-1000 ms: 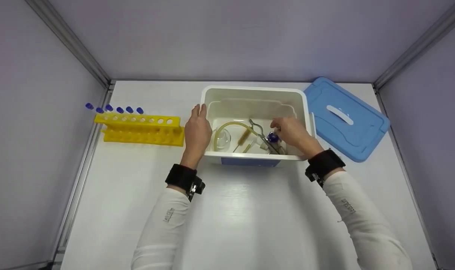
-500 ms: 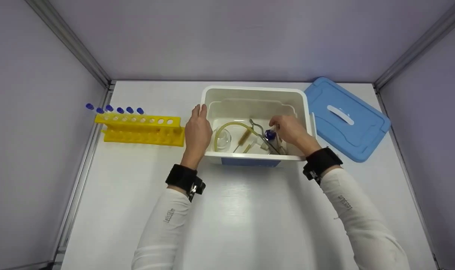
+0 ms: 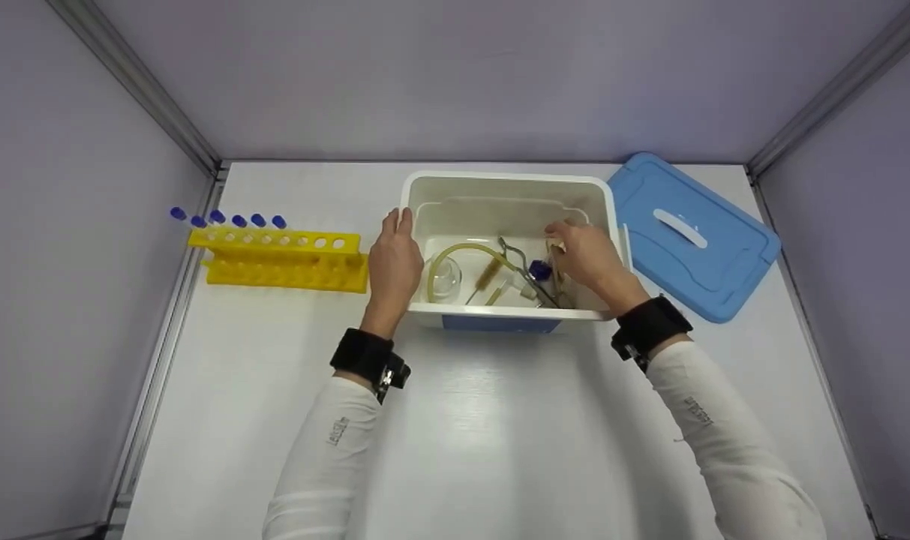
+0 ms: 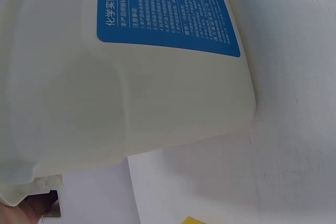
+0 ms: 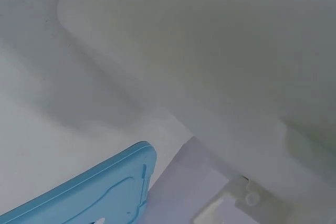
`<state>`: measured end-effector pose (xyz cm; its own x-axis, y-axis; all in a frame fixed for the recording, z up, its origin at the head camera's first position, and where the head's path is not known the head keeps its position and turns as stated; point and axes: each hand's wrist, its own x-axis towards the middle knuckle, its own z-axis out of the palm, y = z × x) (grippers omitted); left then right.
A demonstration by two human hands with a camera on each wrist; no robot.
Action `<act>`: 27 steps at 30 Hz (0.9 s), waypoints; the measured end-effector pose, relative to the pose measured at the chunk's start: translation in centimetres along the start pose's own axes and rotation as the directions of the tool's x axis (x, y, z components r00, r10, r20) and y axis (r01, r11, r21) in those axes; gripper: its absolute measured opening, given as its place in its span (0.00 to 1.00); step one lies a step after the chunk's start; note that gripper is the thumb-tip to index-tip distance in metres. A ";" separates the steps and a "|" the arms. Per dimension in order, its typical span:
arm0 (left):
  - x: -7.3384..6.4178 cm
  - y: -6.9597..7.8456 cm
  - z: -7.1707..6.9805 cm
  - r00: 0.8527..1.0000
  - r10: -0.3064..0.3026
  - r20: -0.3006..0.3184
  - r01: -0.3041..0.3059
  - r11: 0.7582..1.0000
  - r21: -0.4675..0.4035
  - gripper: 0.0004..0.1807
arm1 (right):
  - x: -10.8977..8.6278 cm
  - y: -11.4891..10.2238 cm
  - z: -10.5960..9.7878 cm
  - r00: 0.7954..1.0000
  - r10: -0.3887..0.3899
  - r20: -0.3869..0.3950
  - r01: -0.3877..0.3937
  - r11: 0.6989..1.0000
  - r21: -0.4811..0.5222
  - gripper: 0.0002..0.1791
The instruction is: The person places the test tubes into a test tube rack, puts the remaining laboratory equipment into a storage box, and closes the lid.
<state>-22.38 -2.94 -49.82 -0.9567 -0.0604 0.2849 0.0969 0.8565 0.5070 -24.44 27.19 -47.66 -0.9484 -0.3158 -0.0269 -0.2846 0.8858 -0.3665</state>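
My left hand (image 3: 395, 262) rests against the left side of the white plastic box (image 3: 509, 316), its fingers straight in the head view. In the left wrist view a bit of that hand (image 4: 29, 211) shows beside the box's side handle. My right hand (image 3: 591, 256) reaches into the right part of the box with bent fingers. Just under its fingertips lies a slim tan piece (image 3: 557, 262), and I cannot tell whether they pinch it. Left of it sits a dark blue item (image 3: 539, 271). Crucible tongs (image 3: 516, 255), a yellow rubber tube (image 3: 466, 246) and a brush (image 3: 488, 274) lie nearby.
A clear glass vessel (image 3: 446, 282) stands in the box's left part. On the table to the left is a yellow test tube rack (image 3: 282, 281) with several blue-capped tubes (image 3: 239, 221). The box's blue lid (image 3: 713, 262) lies at the right, close to the box.
My right hand first shifted slightly left with the dark blue item moving under it, then back right, off that item and over the tan piece. My left hand has stayed put.
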 end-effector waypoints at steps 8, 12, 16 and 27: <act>0.1 -0.1 -0.2 0.999 -0.020 0.029 0.020 1.000 0.002 0.24 | -1.0 -0.3 -1.1 0.988 -0.031 -0.153 0.036 0.999 0.029 0.17; -0.1 -0.2 -0.1 1.000 -0.003 0.000 0.003 1.000 -0.006 0.23 | -2.0 0.0 -1.8 0.969 -0.056 -0.242 0.077 0.994 0.077 0.15; -0.2 -0.2 0.0 1.000 0.013 -0.028 -0.013 1.000 -0.007 0.23 | -2.9 0.7 -2.5 0.893 -0.112 -0.435 0.166 0.982 0.087 0.13; 0.0 -0.1 0.1 1.000 -0.004 -0.013 0.004 1.000 0.002 0.23 | -5.1 4.5 -3.5 0.658 0.015 -0.753 0.175 0.969 0.173 0.12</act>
<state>-22.39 -3.00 -49.96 -0.9534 -0.0701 0.2936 0.0930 0.8571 0.5067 -21.40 33.94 -45.95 -0.7337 0.0617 0.6766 -0.4179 0.7442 -0.5210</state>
